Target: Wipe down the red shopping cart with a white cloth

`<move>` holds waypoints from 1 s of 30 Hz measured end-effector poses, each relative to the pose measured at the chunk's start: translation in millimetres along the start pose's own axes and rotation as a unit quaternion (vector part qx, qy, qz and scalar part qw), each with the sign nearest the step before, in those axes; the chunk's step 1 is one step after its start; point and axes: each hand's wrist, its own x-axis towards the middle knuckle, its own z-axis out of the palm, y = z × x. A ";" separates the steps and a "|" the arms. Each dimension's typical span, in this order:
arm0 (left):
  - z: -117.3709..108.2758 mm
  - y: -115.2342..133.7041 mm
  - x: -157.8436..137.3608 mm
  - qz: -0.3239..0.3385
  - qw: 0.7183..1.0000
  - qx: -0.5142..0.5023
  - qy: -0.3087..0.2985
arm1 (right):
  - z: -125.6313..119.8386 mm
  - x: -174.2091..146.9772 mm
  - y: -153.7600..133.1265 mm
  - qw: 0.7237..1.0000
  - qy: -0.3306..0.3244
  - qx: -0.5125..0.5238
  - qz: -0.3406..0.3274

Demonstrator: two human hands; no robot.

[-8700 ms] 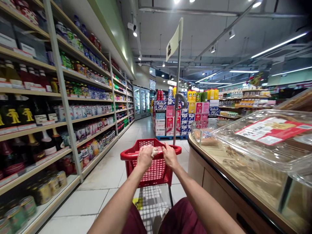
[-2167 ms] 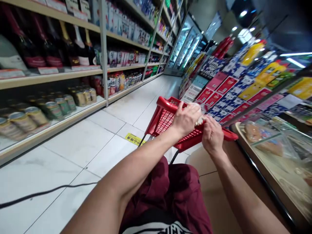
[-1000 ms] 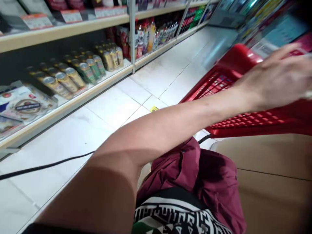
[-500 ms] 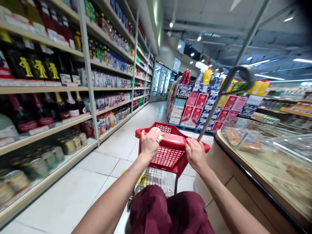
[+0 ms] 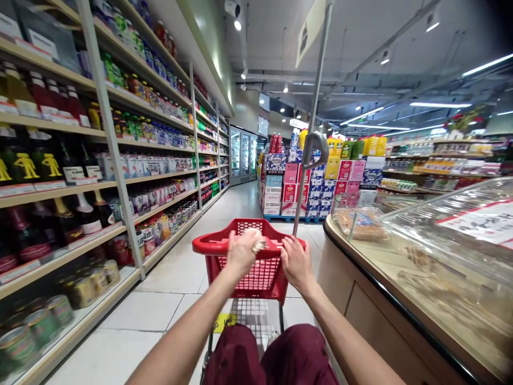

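Observation:
A red shopping cart [image 5: 256, 275] with a grid-walled plastic basket stands directly in front of me. My left hand [image 5: 241, 255] is closed over the middle of the cart's handle [image 5: 209, 244]. Something small, pale and crumpled [image 5: 258, 245] shows by its fingers; I cannot make out what it is. At the right end of the same bar, my right hand [image 5: 296, 262] rests with its fingers curled over the handle. The hands hide parts of the bar and basket. A yellow label [image 5: 225, 322] sits low at the cart's left.
Shelves of bottles and cans [image 5: 156, 176] line the left side. A glass-topped food counter [image 5: 352, 251] runs close on the right. Ahead stand stacked drink boxes [image 5: 294, 190] and a metal pole [image 5: 316, 91] with a hook. Glass-door fridges [image 5: 242, 152] are farther back.
The view has swung to the right and levelled, so the cart and both hands appear farther left. Both hands have stayed on the handle. More of the counter shows on the right.

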 end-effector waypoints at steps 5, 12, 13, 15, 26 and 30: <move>5.1 19.7 7.9 -0.009 1.000 -0.003 -0.016 | -3.7 0.6 4.9 0.999 0.016 0.026 0.022; 2.9 21.7 7.5 -0.045 0.999 0.011 0.007 | -8.6 -0.4 15.7 0.994 0.029 0.048 0.091; 3.0 20.6 6.2 -0.064 0.998 0.016 0.015 | -7.8 -1.9 17.7 0.994 0.030 0.047 0.098; 6.9 23.8 2.0 -0.023 1.000 0.014 0.004 | -5.2 -4.7 20.2 0.993 0.034 0.048 0.106; 6.0 12.2 -17.5 0.002 0.999 0.033 0.036 | -6.2 -6.2 -1.0 0.997 0.031 0.059 0.038; 3.0 3.6 -25.7 0.045 0.998 0.044 0.030 | -6.0 -1.6 -14.9 0.997 0.022 0.071 0.026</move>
